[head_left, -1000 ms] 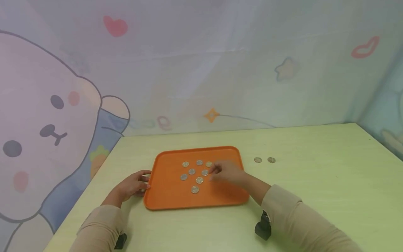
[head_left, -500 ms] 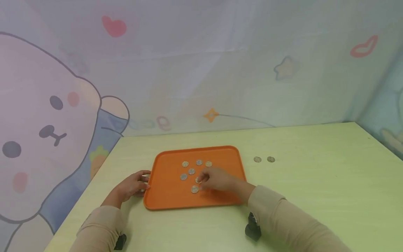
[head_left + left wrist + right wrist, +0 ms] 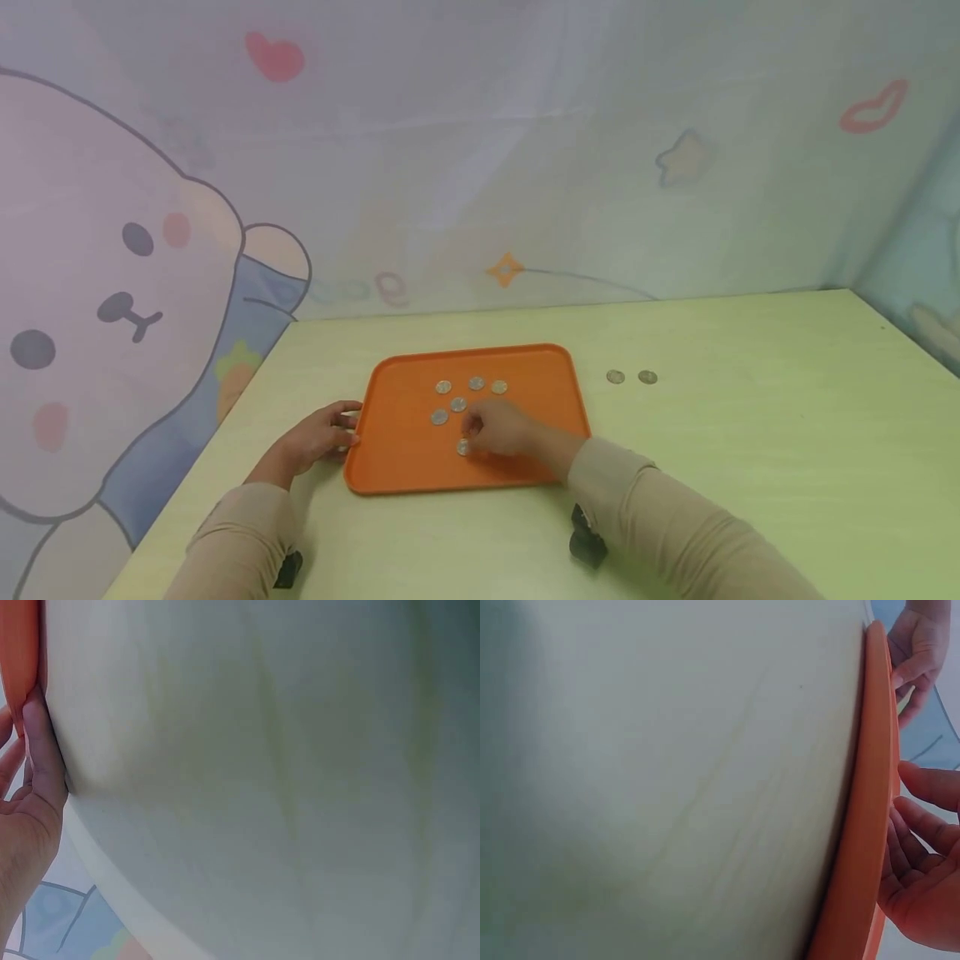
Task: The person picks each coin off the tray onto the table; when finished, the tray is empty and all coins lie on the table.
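On the pale green table [image 3: 735, 433] lies an orange tray [image 3: 405, 462], and both of the person's hands are at it. Over the tray's near middle, the right hand [image 3: 501, 428] is lowered onto the coins, its fingertips [image 3: 471, 427] down by the nearest coin [image 3: 462, 448], which peeks out at the hand's left edge. Whether the fingers pinch a coin or merely touch one cannot be told from the head view, since the hand covers the spot; the right wrist view shows the fingers [image 3: 922, 832] only gently bent above the tray's rim [image 3: 862, 825], with nothing visibly clasped. Beyond the hand, five more coins lie flat on the tray: three in a row toward the far side [image 3: 476, 384] and two [image 3: 448, 411] a little nearer, all apart from each other.

At the tray's left edge, the left hand [image 3: 324, 433] rests on the table with its fingers touching the rim; the left wrist view shows a straight finger [image 3: 41, 750] pressed along the orange edge [image 3: 21, 660], so that grip is slack and flat, holding nothing.

To the right of the tray, well apart from both hands, two coins [image 3: 632, 377] lie side by side on the bare table. Behind the table hangs a cloth backdrop [image 3: 112, 275] printed with a cartoon bear, hearts and stars.
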`<state>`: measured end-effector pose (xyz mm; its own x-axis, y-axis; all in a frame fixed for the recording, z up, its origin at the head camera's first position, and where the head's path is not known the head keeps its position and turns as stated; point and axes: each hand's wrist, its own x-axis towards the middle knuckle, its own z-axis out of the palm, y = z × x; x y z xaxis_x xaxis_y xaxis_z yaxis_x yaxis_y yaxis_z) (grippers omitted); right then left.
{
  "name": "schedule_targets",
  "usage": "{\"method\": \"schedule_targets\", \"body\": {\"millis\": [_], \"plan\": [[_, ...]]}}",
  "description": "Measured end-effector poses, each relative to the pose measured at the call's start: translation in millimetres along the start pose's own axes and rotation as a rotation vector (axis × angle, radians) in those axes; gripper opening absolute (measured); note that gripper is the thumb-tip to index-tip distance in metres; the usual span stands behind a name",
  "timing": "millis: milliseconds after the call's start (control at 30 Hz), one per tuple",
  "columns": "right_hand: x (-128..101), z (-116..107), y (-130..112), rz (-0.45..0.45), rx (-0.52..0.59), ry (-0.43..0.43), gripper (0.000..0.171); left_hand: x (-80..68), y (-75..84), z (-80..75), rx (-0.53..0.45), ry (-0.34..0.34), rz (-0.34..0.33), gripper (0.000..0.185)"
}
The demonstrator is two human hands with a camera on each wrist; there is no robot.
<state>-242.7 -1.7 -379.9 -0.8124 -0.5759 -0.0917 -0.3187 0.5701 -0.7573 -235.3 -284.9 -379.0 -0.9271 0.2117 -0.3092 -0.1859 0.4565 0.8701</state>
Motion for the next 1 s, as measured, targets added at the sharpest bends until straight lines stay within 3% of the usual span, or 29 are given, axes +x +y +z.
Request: {"method": "schedule_targets", "body": {"millis": [300,533,767,1000], "plan": [[2.3,5.3,-2.0,-0.051,-0.14,0.036,0.007,-2.4,1.1,1.3,0.0,0.007,0.008,0.055],[2.8,9.2,-4.9,-0.041,-0.234,0.05,0.007,-1.7,1.0,2.7,-0.001,0.009,0.0,0.055],[3.5,8.1,-3.7,-0.064,-0.22,0.068,0.013,-0.1,0.9,1.9,0.005,0.011,-0.004,0.056],[2.6,7.3,0.9,-0.085,-0.111,0.079,0.016,0.9,-0.1,1.3,-0.007,0.012,-0.004,0.056]]}}
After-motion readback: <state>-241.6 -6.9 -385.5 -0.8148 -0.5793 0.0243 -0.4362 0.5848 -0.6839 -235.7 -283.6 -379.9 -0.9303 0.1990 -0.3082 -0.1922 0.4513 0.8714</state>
